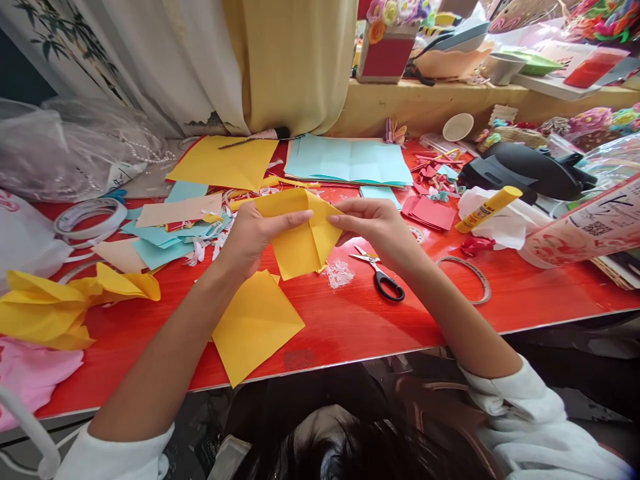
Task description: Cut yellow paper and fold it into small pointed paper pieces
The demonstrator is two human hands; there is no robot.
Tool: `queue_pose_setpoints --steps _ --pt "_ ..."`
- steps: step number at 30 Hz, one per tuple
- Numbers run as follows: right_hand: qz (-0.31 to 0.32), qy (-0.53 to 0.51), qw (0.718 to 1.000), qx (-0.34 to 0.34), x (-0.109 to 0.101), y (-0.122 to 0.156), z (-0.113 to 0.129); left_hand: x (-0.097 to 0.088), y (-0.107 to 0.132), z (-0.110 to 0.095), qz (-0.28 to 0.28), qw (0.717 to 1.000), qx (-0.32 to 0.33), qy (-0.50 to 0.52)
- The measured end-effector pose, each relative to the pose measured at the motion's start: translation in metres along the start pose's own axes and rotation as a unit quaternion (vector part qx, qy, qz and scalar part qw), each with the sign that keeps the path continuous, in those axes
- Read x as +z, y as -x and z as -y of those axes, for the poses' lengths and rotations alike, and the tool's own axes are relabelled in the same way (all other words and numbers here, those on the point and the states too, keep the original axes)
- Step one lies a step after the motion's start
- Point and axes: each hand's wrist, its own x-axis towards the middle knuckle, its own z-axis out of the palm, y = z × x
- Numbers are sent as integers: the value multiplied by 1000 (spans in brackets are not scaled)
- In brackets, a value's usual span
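Note:
Both hands hold a folded yellow paper sheet (300, 240) above the red table (350, 320). My left hand (255, 233) pinches its left side, thumb lying across the top of the fold. My right hand (380, 223) grips its right corner with the fingers closed. A flat yellow sheet (255, 323) lies on the table below the left wrist. Small black-handled scissors (383, 277) rest just under my right wrist.
Yellow (225, 162) and light blue sheets (350, 160) lie at the back. Crumpled yellow paper (60, 303), tape rolls (90, 215), a glue stick (487, 209), a black glue gun (525, 170) and paper scraps crowd the sides. The table's front edge is close.

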Motion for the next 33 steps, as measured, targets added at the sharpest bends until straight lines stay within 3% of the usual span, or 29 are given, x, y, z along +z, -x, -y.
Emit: queue_pose_setpoints --steps 8,13,17,20,23,29,33 --pt "25 -69 997 22 -3 -2 -3 -8 -5 6 13 999 1 32" --pt "-42 1 999 -21 -2 0 -2 -21 -8 -4 62 997 -25 43" --pt "-32 71 996 -40 -1 2 0 -24 -7 -10 64 993 14 -99" --pt "-3 130 990 -54 1 2 -2 -21 -4 -8 107 972 -19 -206" --pt "11 148 987 -65 1 1 -4 -18 -3 -5 136 965 -46 -219" --pt "40 20 999 31 -1 0 0 -15 -5 -1 129 975 -58 -173" --pt "41 -3 998 57 0 0 1 -13 -5 -1 124 976 -57 -169"
